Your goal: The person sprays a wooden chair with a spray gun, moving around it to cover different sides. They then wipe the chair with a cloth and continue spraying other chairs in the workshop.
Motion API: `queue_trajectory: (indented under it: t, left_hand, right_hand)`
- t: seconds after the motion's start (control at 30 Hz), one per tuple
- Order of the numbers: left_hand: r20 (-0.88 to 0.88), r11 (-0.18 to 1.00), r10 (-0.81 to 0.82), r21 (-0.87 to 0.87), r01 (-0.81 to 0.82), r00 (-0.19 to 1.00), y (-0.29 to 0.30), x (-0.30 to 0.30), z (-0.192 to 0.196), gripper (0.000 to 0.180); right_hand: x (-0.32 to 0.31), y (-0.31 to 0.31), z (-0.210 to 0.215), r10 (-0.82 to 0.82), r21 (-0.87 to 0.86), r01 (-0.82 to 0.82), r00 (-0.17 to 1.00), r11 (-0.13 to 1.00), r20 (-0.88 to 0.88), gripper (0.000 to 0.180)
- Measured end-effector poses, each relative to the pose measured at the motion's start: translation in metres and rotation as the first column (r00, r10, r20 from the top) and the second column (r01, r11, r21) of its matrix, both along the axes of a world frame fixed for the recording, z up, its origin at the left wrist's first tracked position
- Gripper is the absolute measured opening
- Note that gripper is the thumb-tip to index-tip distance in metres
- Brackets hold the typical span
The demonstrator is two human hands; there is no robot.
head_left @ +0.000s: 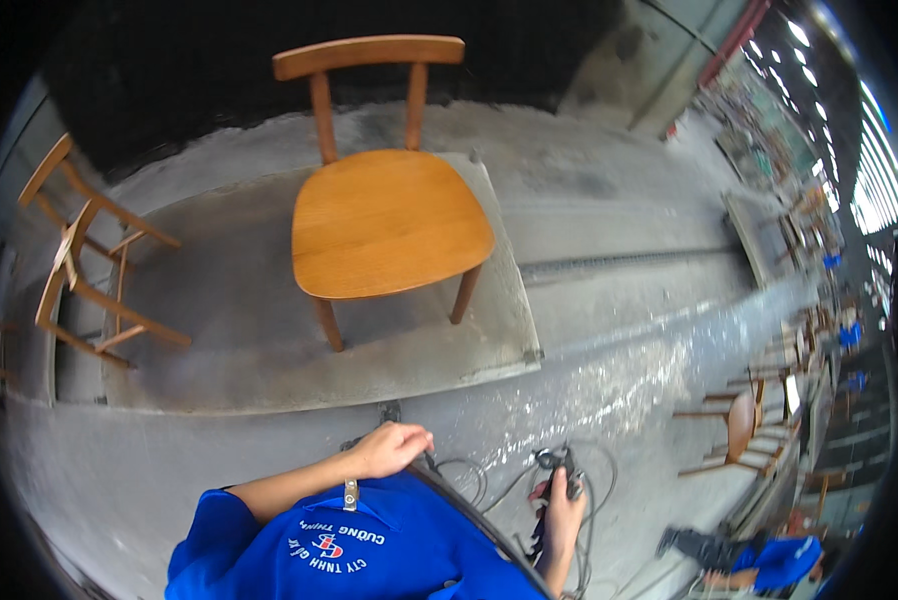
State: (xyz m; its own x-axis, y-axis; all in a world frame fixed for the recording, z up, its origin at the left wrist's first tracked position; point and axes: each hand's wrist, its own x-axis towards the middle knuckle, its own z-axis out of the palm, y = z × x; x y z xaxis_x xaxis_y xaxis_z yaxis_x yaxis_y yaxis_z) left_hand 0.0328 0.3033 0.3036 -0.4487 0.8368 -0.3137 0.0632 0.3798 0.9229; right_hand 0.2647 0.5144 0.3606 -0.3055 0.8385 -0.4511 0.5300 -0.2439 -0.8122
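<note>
My right hand (566,512) is wrapped round a dark spray gun (549,460), low and right of the middle. Held in front of my chest, my left hand (391,450) has its fingers curled in; what they hold, if anything, is hidden. A dark hose (479,515) runs from beside those fingers down across my blue shirt. Ahead of both hands a wooden chair (389,222) with an orange-brown seat stands upright on a grey board (449,360). Neither hand touches it.
A paler chair frame without a seat (119,260) stands on the left. Thin grey hoses (604,490) loop over the floor beside my right hand. Brown chairs (741,428) line the right side, where a person in blue (784,562) is low down. A dark wall (209,70) rises behind.
</note>
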Motion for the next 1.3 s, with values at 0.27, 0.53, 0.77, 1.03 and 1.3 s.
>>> queue_trajectory:
  t: [0.27,0.53,0.77,1.03,1.3]
  left_hand:
    - [-0.064,0.983,0.118,-0.133,-0.125,0.991,-0.048,0.071,0.028,0.040]
    - [-0.060,0.873,0.487,0.016,-0.487,0.871,-0.131,0.107,0.042,0.036]
    - [-0.092,0.778,0.627,0.023,-0.628,0.774,-0.245,0.116,0.033,0.041]
    - [-0.012,0.571,0.821,-0.001,-0.821,0.571,-0.451,0.119,0.011,0.044]
    - [0.227,0.470,0.873,-0.165,-0.867,0.431,-0.546,0.134,-0.005,0.036]
  right_hand:
    - [0.024,-0.013,-0.032,0.092,-0.292,-0.187,0.946,0.938,-0.310,0.022]
    - [-0.006,-0.070,-0.015,0.117,-0.489,-0.460,0.805,0.741,-0.581,0.040]
    - [-0.053,-0.180,0.001,0.493,-0.418,-0.767,0.636,0.487,-0.593,0.058]
    - [-0.145,-0.354,-0.006,0.681,-0.334,-0.809,0.588,0.485,-0.436,0.048]
    - [-0.217,-0.451,0.008,0.711,-0.220,-0.793,0.608,0.569,-0.353,0.051]
